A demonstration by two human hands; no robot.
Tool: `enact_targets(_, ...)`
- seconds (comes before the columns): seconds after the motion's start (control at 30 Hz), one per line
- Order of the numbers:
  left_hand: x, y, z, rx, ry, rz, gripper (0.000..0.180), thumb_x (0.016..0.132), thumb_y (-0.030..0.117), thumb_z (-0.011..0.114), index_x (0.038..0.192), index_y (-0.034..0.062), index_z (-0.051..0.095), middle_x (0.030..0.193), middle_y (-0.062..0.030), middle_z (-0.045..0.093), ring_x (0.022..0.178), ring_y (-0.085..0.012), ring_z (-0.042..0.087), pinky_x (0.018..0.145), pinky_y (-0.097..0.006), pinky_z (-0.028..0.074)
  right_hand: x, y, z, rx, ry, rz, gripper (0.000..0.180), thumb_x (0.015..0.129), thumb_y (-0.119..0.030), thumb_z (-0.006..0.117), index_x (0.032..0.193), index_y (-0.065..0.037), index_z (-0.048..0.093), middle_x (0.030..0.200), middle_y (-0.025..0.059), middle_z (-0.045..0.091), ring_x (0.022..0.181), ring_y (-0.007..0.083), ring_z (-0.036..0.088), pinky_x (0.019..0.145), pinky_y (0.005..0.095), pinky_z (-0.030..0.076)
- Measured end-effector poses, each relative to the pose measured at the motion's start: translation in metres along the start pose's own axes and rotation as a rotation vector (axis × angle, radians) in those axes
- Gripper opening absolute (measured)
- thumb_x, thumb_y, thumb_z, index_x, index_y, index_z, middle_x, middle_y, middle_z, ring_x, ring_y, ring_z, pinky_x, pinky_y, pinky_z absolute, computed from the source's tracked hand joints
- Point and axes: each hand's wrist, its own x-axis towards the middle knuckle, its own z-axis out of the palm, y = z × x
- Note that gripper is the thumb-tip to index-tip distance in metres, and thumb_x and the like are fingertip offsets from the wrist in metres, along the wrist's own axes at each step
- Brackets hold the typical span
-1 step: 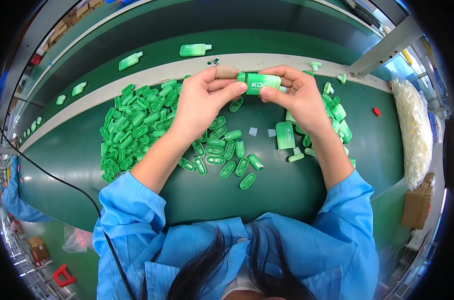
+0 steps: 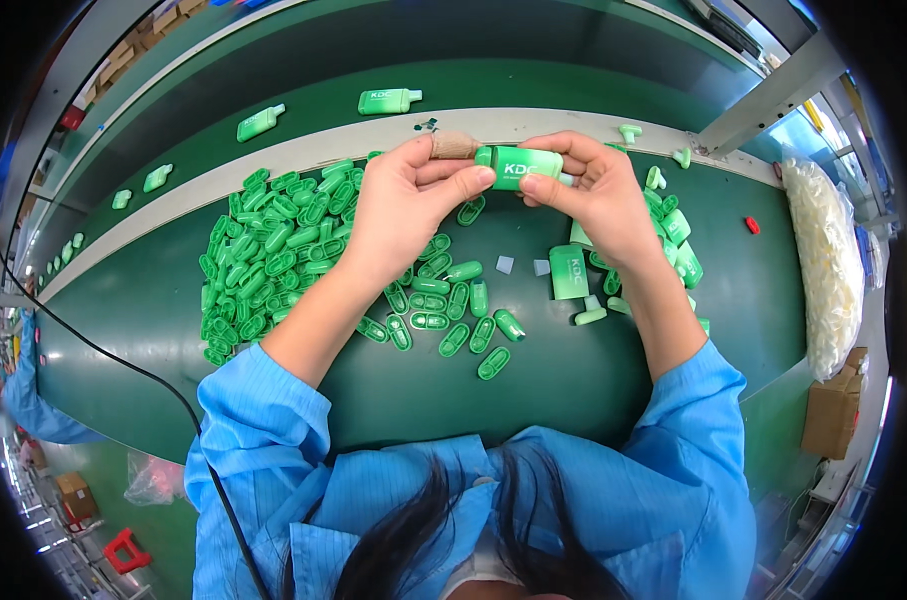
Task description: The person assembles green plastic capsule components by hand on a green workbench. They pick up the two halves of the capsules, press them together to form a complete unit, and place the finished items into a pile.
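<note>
Both my hands meet over the far side of the green bench, around one light-green vape (image 2: pixel 529 168) held level. My right hand (image 2: pixel 596 190) grips its body and mouthpiece end, the thumb on the front face. At the other end sits a darker green end cap (image 2: pixel 485 157), pinched by my left hand (image 2: pixel 402 195), which has a tan covering on one finger. Left of my hands lies a big heap of green end caps (image 2: pixel 284 235), with several loose caps (image 2: pixel 456 338) nearer me. Another vape body (image 2: pixel 569 272) lies below my right hand.
A pale ledge (image 2: pixel 204 178) runs behind the bench, with several vapes (image 2: pixel 391 100) on the green strip beyond. Small green mouthpieces (image 2: pixel 591 312) and two whitish pieces (image 2: pixel 505 264) lie nearby. At right are a bag of pale parts (image 2: pixel 824 265) and a red piece (image 2: pixel 753 225).
</note>
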Motion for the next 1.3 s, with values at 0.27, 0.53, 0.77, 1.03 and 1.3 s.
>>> enact_targets(0.27, -0.001, -0.006, 0.003, 0.037, -0.004, 0.065, 0.026, 0.080, 0.011, 0.069, 0.101, -0.0026, 0.061, 0.092, -0.0115, 0.068, 0.084, -0.0112, 0.063, 0.075, -0.023, 0.050, -0.004, -0.001, -0.003, 0.001, -0.031, 0.024, 0.027, 0.080, -0.004, 0.066, 0.104, 0.004, 0.058, 0.087, 0.0078, 0.065, 0.074, 0.0106, 0.059, 0.069, 0.0235, 0.050)
enact_targets(0.53, -0.005, 0.005, 0.004, 0.089, -0.046, 0.072, 0.026, 0.080, 0.004, 0.068, 0.104, -0.0026, 0.060, 0.092, -0.0105, 0.067, 0.085, -0.0115, 0.063, 0.077, -0.024, 0.051, -0.009, 0.002, 0.000, -0.048, 0.008, -0.067, 0.029, 0.078, 0.000, 0.068, 0.105, 0.004, 0.058, 0.093, 0.0088, 0.064, 0.083, 0.0117, 0.061, 0.073, 0.0232, 0.051)
enact_targets(0.77, -0.007, 0.001, 0.005, 0.039, -0.076, 0.129, 0.031, 0.082, 0.004, 0.066, 0.112, -0.0030, 0.058, 0.097, -0.0105, 0.066, 0.091, -0.0125, 0.062, 0.081, -0.024, 0.050, -0.010, -0.001, 0.002, -0.066, 0.015, -0.103, 0.029, 0.078, 0.003, 0.067, 0.106, 0.005, 0.058, 0.097, 0.0103, 0.064, 0.089, 0.0127, 0.061, 0.078, 0.0244, 0.051)
enact_targets(1.03, -0.024, -0.006, 0.025, 0.614, 0.139, 0.484, 0.031, 0.088, 0.002, 0.054, 0.118, -0.0054, 0.053, 0.068, -0.0139, 0.060, 0.052, -0.0108, 0.055, 0.050, -0.028, 0.045, -0.016, -0.001, 0.016, -0.148, 0.133, -0.170, 0.026, 0.078, 0.002, 0.067, 0.102, 0.005, 0.060, 0.096, 0.0105, 0.065, 0.085, 0.0133, 0.063, 0.072, 0.0246, 0.053)
enact_targets(1.3, -0.019, -0.004, 0.024, 0.738, 0.103, 0.478, 0.031, 0.087, 0.003, 0.054, 0.118, -0.0029, 0.053, 0.081, -0.0152, 0.065, 0.063, -0.0179, 0.063, 0.062, -0.028, 0.050, -0.017, 0.006, 0.019, -0.285, 0.251, -0.264, 0.029, 0.074, -0.007, 0.072, 0.100, 0.001, 0.063, 0.093, 0.0103, 0.067, 0.081, 0.0164, 0.065, 0.067, 0.0248, 0.052)
